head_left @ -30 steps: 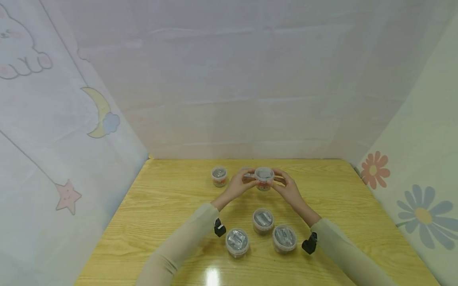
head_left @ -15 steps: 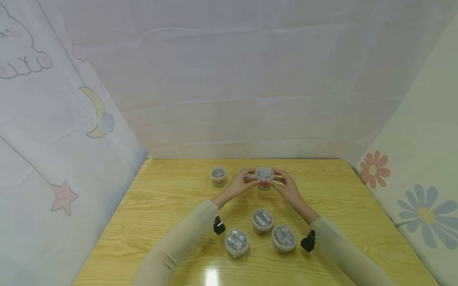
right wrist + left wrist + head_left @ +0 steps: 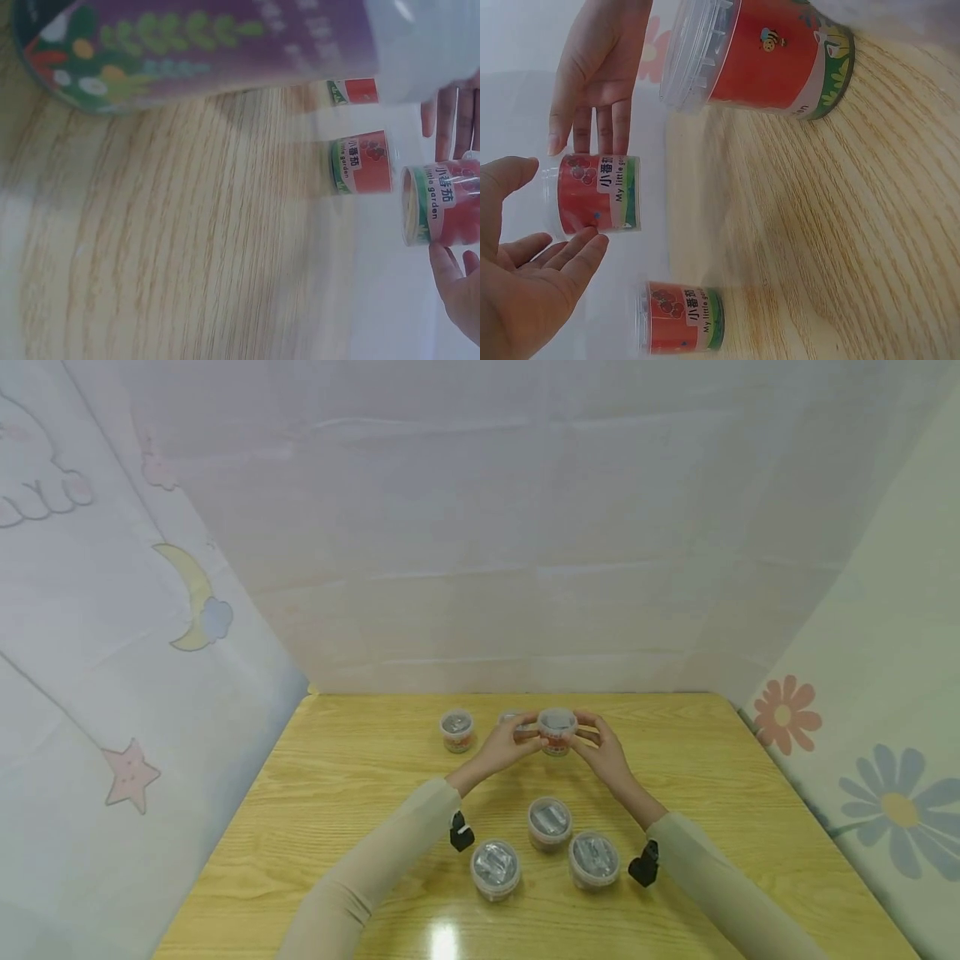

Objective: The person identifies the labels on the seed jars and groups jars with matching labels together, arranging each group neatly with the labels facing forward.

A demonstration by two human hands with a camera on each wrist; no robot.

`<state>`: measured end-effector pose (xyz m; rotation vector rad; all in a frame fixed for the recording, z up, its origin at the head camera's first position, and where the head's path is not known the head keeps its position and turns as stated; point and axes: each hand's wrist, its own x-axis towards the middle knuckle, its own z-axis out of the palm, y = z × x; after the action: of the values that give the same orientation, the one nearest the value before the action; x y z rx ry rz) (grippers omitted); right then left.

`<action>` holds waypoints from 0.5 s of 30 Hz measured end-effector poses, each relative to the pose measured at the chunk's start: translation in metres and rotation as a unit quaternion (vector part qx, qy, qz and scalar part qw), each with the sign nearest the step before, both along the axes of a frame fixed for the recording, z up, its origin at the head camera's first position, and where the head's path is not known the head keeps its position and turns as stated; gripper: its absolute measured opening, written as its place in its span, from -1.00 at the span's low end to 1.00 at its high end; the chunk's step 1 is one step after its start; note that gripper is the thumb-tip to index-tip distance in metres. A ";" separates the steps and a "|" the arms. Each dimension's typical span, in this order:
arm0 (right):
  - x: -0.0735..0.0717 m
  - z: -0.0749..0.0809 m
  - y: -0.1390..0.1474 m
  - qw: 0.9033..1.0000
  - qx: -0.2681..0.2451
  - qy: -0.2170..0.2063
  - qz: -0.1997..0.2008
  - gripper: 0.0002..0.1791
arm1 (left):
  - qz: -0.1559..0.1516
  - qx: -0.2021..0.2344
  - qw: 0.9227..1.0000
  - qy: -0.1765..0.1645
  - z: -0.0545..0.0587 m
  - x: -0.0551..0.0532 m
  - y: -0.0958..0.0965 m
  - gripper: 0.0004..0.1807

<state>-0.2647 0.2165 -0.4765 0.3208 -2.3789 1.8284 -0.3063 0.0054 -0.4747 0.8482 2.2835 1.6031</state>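
A small clear plastic tub (image 3: pixel 557 737) with a red tomato label is held above the far part of the table, between both hands. My left hand (image 3: pixel 501 747) grips its left side, thumb in front and fingers around the back. From the right, my right hand (image 3: pixel 604 758) pinches it the same way. Printed on the label of the held tub (image 3: pixel 596 193) are tomatoes and "My little garden". Behind my left hand stands a second tub (image 3: pixel 512 718), partly hidden. Farther left is a third tub (image 3: pixel 457 731), with a matching tomato label in the left wrist view.
Nearer the front of the wooden table (image 3: pixel 337 760) stand a middle tub (image 3: pixel 550 823), a left tub (image 3: pixel 495 869) and a right tub (image 3: pixel 594 860), all upright between the forearms. A purple-labelled tub (image 3: pixel 225 45) fills the top of the right wrist view. A white sheet (image 3: pixel 517 568) hangs behind the table.
The held tub has risen slightly and shifted a little right, with more of its red label facing the head view. Both hands keep their hold. The other tubs stay put.
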 end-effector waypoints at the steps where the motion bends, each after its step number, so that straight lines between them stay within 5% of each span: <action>1: 0.001 0.002 -0.001 1.000 0.006 0.001 -0.004 -0.41 | -0.002 0.000 1.000 -0.003 0.000 0.000 0.000 -0.33; 15: 0.007 0.004 -0.003 0.999 0.029 0.020 -0.032 -0.42 | -0.015 -0.019 0.999 -0.031 -0.001 -0.002 0.006 -0.25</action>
<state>-0.2580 0.2133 -0.4725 0.2798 -2.3894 1.7125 -0.3084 0.0118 -0.4753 0.8091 2.2406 1.5452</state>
